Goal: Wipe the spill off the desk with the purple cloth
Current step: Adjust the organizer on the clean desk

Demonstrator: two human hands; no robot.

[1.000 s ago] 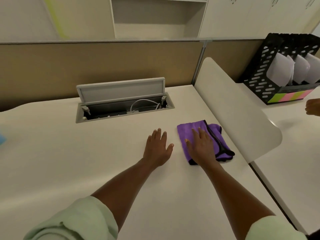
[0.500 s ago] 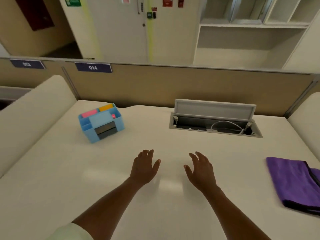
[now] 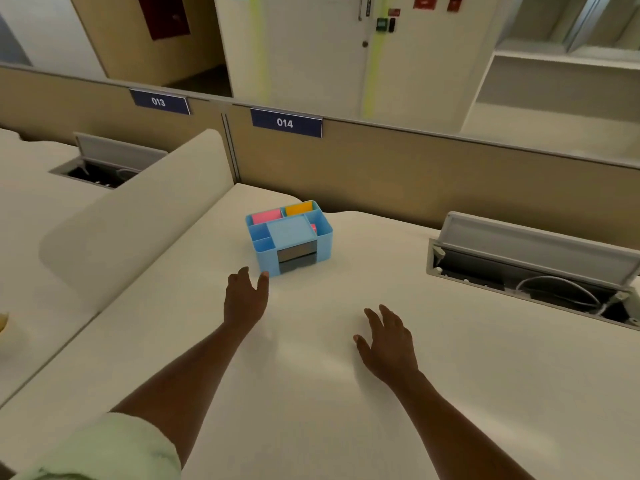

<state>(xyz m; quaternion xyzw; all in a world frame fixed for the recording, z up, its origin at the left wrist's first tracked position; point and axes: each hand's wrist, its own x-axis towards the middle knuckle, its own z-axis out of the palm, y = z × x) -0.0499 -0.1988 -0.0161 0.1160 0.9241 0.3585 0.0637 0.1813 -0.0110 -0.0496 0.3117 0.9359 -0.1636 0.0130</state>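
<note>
Pale green sleeve cuff [image 3: 104, 448]: near-left corner of view, on the left forearm.
Cream-white table [image 3: 311, 410]: carries everything below.
Right hand [image 3: 389, 344]: open, fingers spread, empty, low over the middle of the table; contact with the surface cannot be told.
Left hand [image 3: 244, 299]: open, fingers loosely spread, empty, fingertips just beside the organiser's near corner.
Light blue plastic desk organiser [image 3: 289, 235]: toward the far-left corner, pink and orange note pads in its rear compartments.
Grey cable hatch [image 3: 533, 268]: far-right edge, lid raised, white cable inside.
Purple cloth: not in view.
Tan partition panel [image 3: 415, 181]: along the far edge, bearing the navy label "014" [image 3: 285, 123].
</note>
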